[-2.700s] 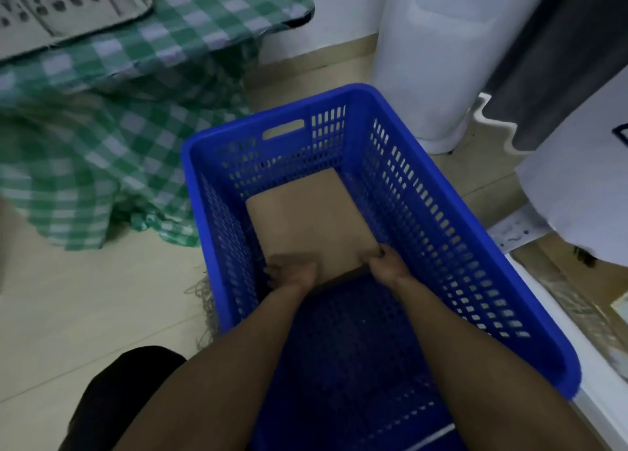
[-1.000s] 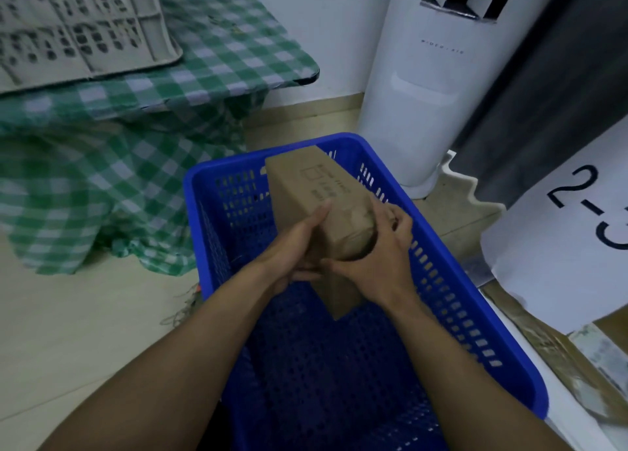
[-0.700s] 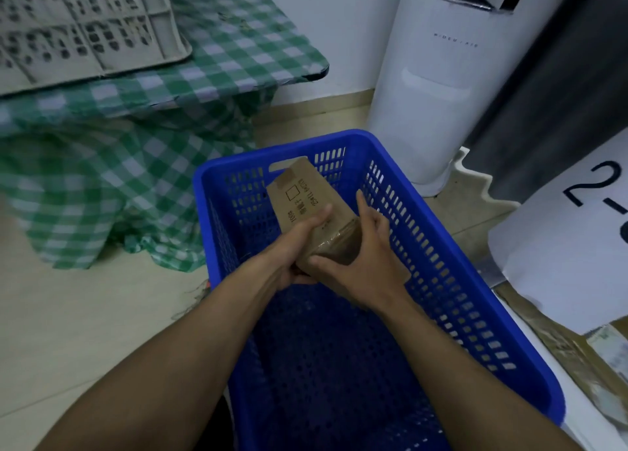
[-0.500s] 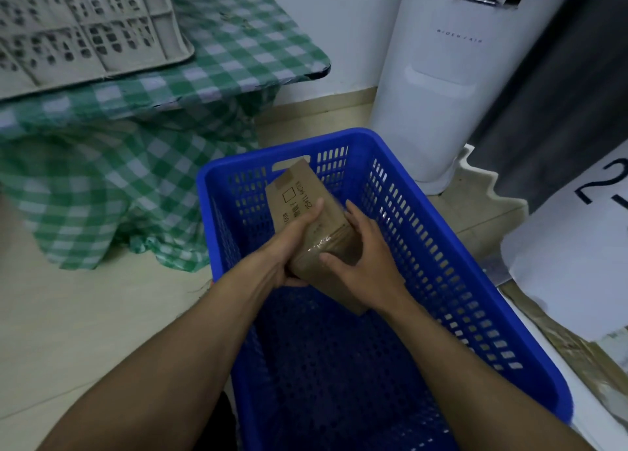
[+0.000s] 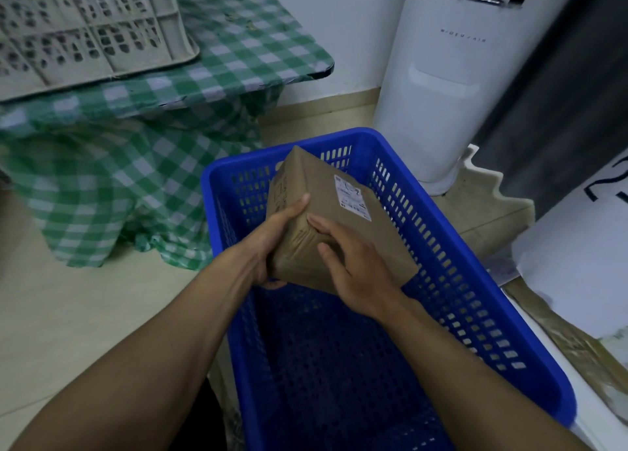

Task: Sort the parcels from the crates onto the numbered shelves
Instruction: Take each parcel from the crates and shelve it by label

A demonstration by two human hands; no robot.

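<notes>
Right now both hands hold one brown parcel (image 5: 326, 219) up over the blue crate (image 5: 452, 291). The left hand (image 5: 272, 243) wraps round the left side of the parcel, with its thumb on top. The right hand (image 5: 356, 270) lies on the near end. Its fingers (image 5: 324, 226) bend over the top edge and its thumb sits just below them. So both sets of fingers are closed on the parcel and on nothing else. The parcel is tilted, and it does not touch the crate floor below the fingers.

A white label (image 5: 351, 197) sits on top of the parcel, just past the right fingers. I think the step in hand is reading that label to find out where this parcel goes. The print is too small for me to read.

Off to the right of the fingers, well apart, is a white sheet (image 5: 577, 263) with part of a big black number on it. That is likely a shelf sign. Next, I think the person must match the label to a number. Then the parcel has to go up over the crate wall and across to that shelf. Keeping both hands on it should stop it from slipping.
</notes>
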